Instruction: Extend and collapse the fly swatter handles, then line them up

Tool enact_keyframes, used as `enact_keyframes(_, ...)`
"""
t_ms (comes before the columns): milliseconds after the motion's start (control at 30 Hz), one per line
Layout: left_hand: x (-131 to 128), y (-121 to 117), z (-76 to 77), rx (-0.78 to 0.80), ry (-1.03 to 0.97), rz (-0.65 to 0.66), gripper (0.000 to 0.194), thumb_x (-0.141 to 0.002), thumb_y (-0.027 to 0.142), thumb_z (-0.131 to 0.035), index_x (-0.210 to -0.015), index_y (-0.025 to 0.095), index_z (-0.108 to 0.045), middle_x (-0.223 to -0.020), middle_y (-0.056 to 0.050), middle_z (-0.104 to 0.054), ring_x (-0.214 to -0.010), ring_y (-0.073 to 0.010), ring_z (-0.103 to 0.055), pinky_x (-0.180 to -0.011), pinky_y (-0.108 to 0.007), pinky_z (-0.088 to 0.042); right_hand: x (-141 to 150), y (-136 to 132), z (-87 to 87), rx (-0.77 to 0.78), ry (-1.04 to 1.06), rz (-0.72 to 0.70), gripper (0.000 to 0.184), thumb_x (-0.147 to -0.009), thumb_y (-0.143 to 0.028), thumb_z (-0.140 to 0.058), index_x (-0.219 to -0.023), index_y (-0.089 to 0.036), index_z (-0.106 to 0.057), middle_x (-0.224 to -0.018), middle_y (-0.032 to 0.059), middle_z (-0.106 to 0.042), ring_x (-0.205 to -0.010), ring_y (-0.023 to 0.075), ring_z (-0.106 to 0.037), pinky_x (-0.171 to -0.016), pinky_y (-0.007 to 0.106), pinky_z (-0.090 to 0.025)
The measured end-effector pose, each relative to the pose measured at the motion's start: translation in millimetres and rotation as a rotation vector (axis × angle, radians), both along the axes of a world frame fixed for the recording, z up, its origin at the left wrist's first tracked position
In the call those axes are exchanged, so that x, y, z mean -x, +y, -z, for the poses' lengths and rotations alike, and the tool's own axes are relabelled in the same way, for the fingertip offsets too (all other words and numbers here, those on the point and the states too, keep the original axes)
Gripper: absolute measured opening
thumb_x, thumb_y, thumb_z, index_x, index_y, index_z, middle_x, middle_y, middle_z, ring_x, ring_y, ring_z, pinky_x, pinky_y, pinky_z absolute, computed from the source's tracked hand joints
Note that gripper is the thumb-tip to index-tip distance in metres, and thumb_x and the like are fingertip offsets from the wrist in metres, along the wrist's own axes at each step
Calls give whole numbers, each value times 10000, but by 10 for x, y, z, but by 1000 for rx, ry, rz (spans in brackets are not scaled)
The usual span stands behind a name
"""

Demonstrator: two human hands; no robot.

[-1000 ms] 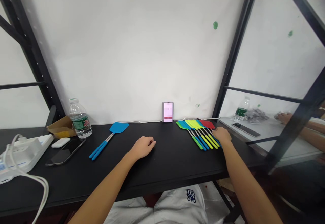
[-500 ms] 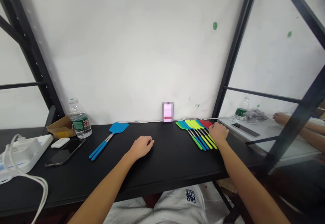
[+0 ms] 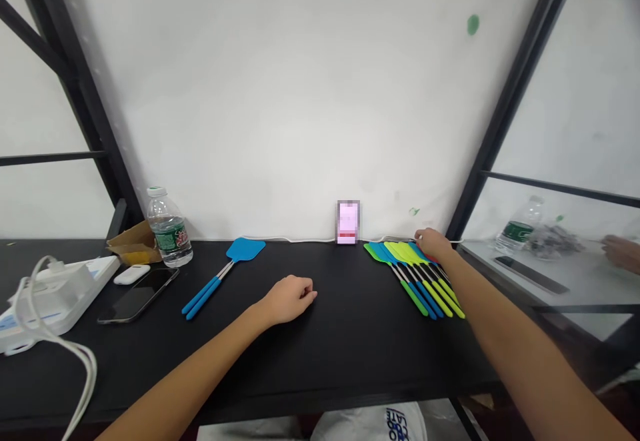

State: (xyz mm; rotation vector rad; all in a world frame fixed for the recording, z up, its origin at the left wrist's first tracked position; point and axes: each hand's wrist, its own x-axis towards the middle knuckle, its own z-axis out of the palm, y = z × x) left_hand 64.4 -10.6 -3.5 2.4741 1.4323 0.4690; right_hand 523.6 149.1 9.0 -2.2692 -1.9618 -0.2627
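My left hand (image 3: 291,299) rests on the black tabletop with its fingers loosely curled and nothing visible in them. Over on the right, my right hand (image 3: 434,243) reaches to the far end of a row of fly swatters, its bent fingers at the head of a red fly swatter (image 3: 430,257). That head is mostly covered by the hand, and whether the fingers pinch it is hidden. Beside it lie yellow fly swatters (image 3: 400,252), blue ones and a green fly swatter (image 3: 413,296), heads overlapping. Left of my left hand, two blue fly swatters (image 3: 245,249) lie together.
A phone-like screen (image 3: 348,222) leans against the wall. On the left stand a water bottle (image 3: 171,234), a cardboard box (image 3: 131,241), a white case (image 3: 131,274), a dark phone (image 3: 139,295) and a power strip (image 3: 75,294) with white cables. Black frame posts flank the table.
My right hand has moved away from me, from beside the row to the far end by the red head. The view has shifted. My left hand stays curled on the table.
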Motion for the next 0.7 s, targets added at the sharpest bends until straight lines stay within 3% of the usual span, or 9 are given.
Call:
enact_keyframes(167,51,25,-24,61,-75,-13,368,-874,473,-417,-655,201,-534,-621,6,-559,-587,-134,-488,-543,-249,-294,-58,208,74,79,-53,-21,280,-844,-201,-499,-1022,-243,-712,-1128,120,-608,-1031,268,-571,-846,362,-430)
enact_keyframes(467,52,65,11,92,-108,-53,409,-866,525,-412,-647,199,-527,-635,4,-564,-597,-133,-483,-540,-248,-297,-126,325,147,106,-102,-49,349,-873,-221,-472,-1170,-244,-653,-1222,123,-596,-1088,271,-556,-880,376,-424)
enact_keyframes(700,52,61,0,107,-109,-59,400,-866,516,-408,-657,198,-533,-643,-1,-570,-598,-133,-480,-545,-253,-299,-96,410,153,100,-84,-39,260,-867,-283,-486,-977,-213,-710,-1123,119,-628,-1020,270,-577,-837,373,-438)
